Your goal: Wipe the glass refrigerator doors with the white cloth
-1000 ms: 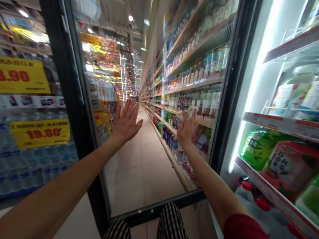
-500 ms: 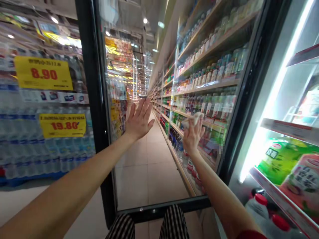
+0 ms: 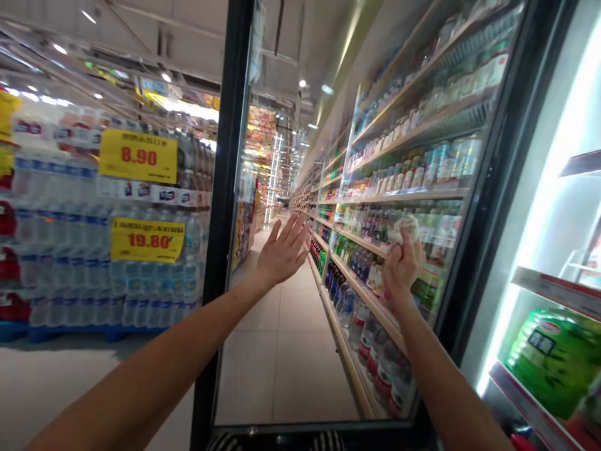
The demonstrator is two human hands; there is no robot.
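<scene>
A glass cooler door [image 3: 300, 369] with a black frame stands open in front of me, and shelves of drinks show through or in its pane. My left hand [image 3: 282, 250] is raised flat at the middle of the glass, fingers spread, holding nothing. On the right half of the pane, my right hand [image 3: 402, 266] grips a crumpled whitish cloth [image 3: 406, 230] and holds it up at the glass. Its fingers are bent round the cloth, and slight blur hides their exact hold.
At the right is the lit cooler, with a green package [image 3: 554, 357] on its shelf [image 3: 539, 401]. Stacked water bottles [image 3: 75, 263] with yellow price signs [image 3: 138, 156] stand at the left. The door's black frame [image 3: 232, 156] rises between them and the glass.
The view has turned upward and to the left, so the door sits farther right and lower. My right hand with the cloth has shifted right across the pane. The left hand stays spread.
</scene>
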